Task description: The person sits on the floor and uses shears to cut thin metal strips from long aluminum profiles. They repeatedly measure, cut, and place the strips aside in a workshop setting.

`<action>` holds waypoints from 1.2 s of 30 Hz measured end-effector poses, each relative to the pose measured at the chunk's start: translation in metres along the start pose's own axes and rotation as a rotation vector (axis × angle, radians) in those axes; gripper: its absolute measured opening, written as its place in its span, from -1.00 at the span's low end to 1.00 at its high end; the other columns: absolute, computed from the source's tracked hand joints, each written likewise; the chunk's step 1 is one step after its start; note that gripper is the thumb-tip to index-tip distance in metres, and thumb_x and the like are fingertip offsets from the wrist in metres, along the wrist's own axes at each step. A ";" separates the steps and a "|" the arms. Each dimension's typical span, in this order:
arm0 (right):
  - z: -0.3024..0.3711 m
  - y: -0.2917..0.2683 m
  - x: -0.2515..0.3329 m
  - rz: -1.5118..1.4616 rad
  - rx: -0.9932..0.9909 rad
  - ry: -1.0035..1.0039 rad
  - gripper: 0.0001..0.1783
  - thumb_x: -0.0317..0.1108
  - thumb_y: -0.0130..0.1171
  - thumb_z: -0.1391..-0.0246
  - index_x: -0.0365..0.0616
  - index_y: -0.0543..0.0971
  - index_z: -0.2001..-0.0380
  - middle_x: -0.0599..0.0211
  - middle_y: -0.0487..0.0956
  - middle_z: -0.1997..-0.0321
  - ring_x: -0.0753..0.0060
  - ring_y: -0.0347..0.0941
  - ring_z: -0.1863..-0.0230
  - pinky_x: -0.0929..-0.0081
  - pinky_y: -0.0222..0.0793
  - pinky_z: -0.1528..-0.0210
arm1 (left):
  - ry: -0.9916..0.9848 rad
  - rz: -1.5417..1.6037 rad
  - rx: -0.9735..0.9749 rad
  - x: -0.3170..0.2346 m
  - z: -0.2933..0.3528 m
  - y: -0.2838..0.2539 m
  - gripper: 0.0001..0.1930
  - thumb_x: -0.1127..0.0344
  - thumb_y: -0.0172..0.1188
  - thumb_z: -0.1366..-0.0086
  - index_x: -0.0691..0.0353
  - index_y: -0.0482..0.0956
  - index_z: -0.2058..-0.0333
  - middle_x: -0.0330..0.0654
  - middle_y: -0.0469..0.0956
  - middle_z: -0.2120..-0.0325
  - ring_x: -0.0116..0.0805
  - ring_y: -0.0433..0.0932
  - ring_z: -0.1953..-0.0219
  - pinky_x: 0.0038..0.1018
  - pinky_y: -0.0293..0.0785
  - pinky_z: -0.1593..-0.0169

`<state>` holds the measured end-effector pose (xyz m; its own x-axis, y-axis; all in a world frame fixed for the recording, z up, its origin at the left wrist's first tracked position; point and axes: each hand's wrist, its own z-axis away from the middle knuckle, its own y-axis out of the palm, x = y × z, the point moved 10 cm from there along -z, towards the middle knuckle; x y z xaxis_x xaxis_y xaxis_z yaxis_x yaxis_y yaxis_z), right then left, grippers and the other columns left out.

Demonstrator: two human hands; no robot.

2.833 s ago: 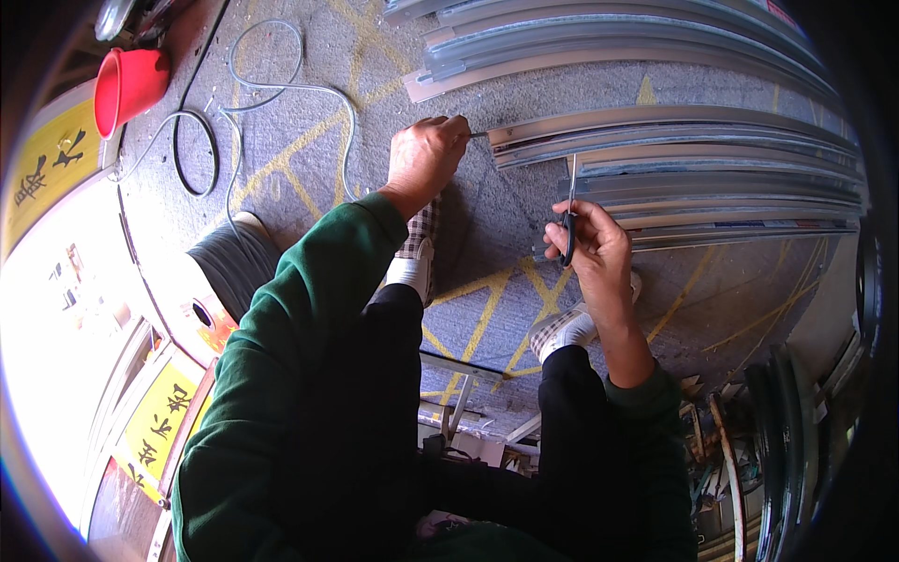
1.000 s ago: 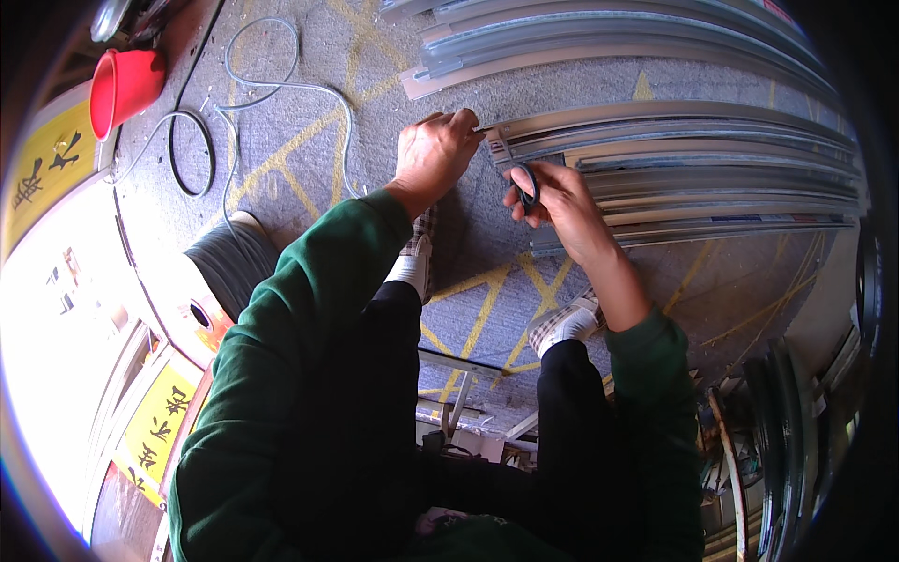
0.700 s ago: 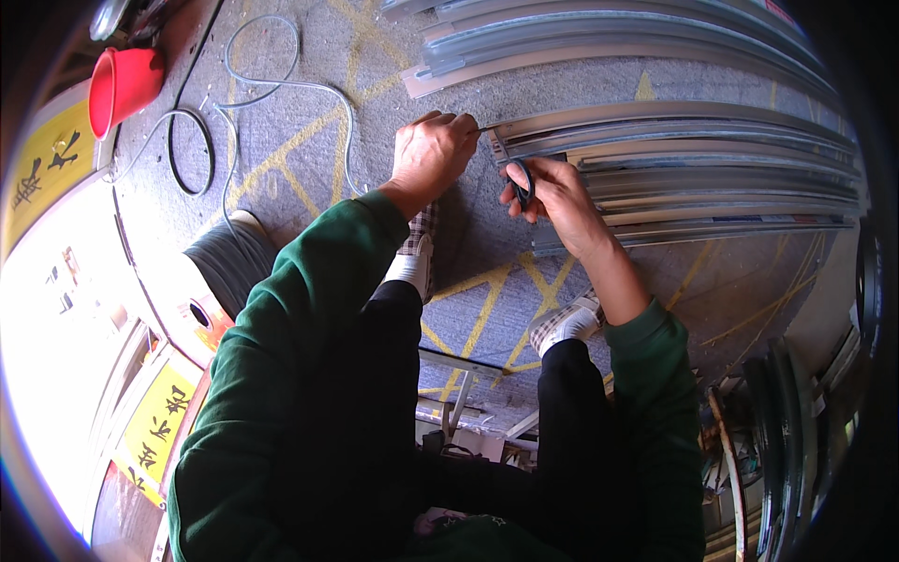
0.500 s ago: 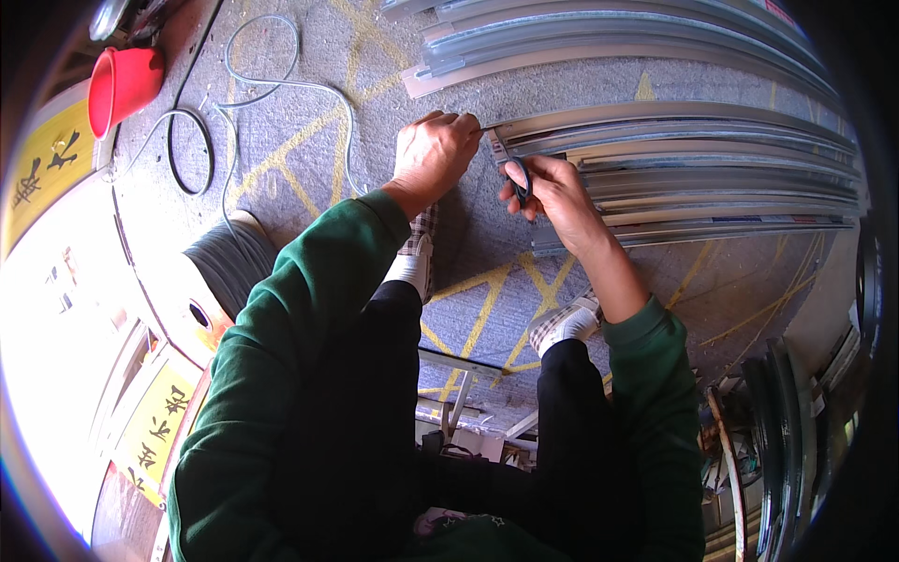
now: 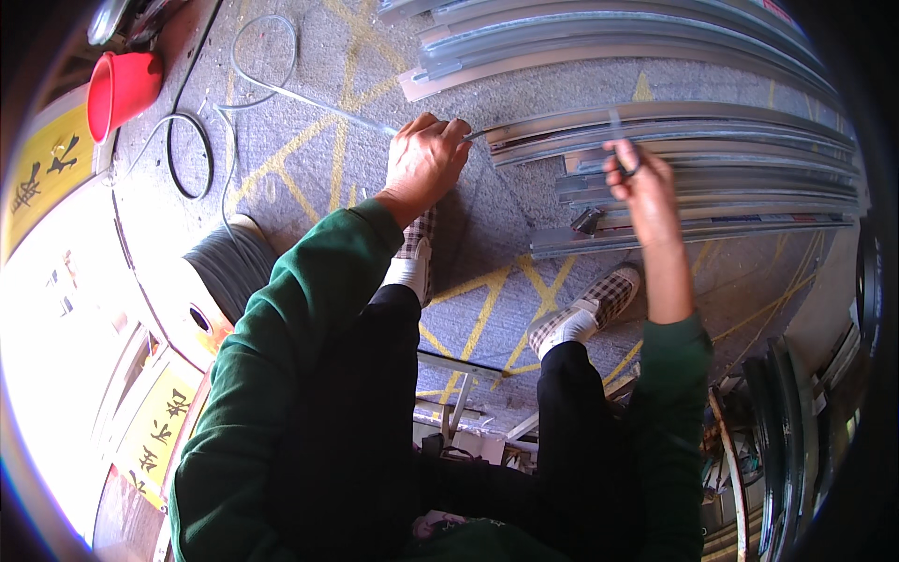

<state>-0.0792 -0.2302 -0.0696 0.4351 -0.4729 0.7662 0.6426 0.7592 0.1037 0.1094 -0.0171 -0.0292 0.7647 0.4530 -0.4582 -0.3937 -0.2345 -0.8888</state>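
Grey cord pinched in fingers of L hand nr metal profiles; R hand grips blk-handled scissors

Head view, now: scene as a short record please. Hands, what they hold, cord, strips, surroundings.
left hand: pinching grey cord beside the strip ends
right hand: gripping dark-handled tool, probably scissors; blurred, pale blade toward picture top
cord path: loops on the floor, then to the left hand; a short length shows beyond it, toward the near strips
near strips: long, side by side on the floor
far strips: second group, at picture top
left side: cord spool, red bucket
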 end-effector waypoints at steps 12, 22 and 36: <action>-0.025 -0.084 0.042 -0.085 -0.199 -0.085 -0.66 -0.12 0.25 -0.22 -0.22 0.61 0.21 0.32 0.62 0.36 0.64 0.50 0.41 0.74 0.33 0.44 | 0.030 -0.026 -0.057 -0.002 0.000 -0.004 -0.89 0.29 0.31 -0.14 0.10 0.63 0.34 -0.25 0.62 0.47 -0.23 0.54 0.24 -0.28 0.32 0.02; 0.028 0.086 -0.022 -0.046 0.217 0.180 -0.66 -0.11 0.11 -0.31 -0.20 0.59 0.15 0.37 0.58 0.43 0.66 0.50 0.48 0.75 0.31 0.54 | 0.058 -0.006 -0.108 -0.006 0.000 -0.006 -0.93 0.35 0.32 -0.12 0.10 0.63 0.39 -0.27 0.61 0.50 -0.25 0.54 0.28 -0.29 0.33 0.05; 0.021 0.085 -0.019 0.021 0.203 0.100 -0.68 -0.13 0.14 -0.30 -0.19 0.61 0.17 0.43 0.58 0.45 0.68 0.48 0.48 0.72 0.28 0.51 | 0.056 -0.015 -0.086 -0.005 -0.001 -0.006 -0.90 0.34 0.33 -0.11 0.10 0.64 0.36 -0.26 0.62 0.47 -0.24 0.54 0.26 -0.29 0.34 0.04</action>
<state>-0.0460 -0.1476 -0.0620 0.5136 -0.4901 0.7043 0.4971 0.8390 0.2213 0.1079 -0.0189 -0.0218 0.7986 0.4086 -0.4419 -0.3386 -0.3019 -0.8912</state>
